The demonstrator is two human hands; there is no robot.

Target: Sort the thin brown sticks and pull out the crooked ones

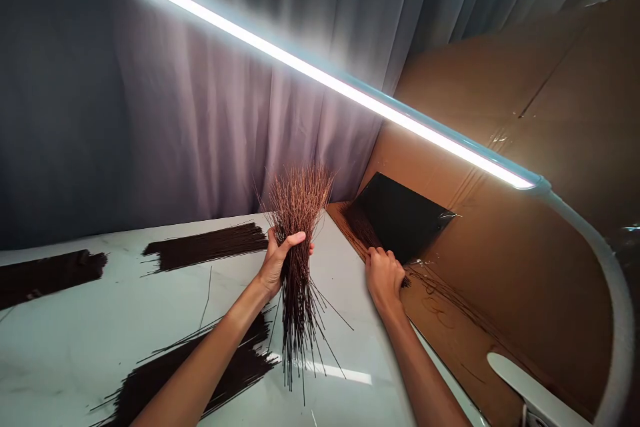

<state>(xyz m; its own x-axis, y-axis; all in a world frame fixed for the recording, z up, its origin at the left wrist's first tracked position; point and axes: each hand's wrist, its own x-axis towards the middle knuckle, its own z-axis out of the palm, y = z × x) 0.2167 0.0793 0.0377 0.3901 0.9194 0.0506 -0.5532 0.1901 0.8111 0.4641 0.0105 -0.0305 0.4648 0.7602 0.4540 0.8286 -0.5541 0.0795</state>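
Clasped in my left hand, thumb across the front, is a thick bundle of thin, stiff, dark brown fibres, held upright over the white marble-patterned tabletop. Its tips fan out reddish-brown above my fist; below it, darker ends hang loosely, a few splaying to the right.

My right hand is well apart from the bundle, fingers curled at the near edge of a tilted flat black panel. Dark fibres lie just beside it, but I cannot tell whether those fingers grasp any. Brown cardboard rises behind the panel.

On the tabletop, three flat piles of dark fibres lie to the left of the bundle, the nearest partly hidden by my left forearm. Overhead slants a lit white tube lamp.
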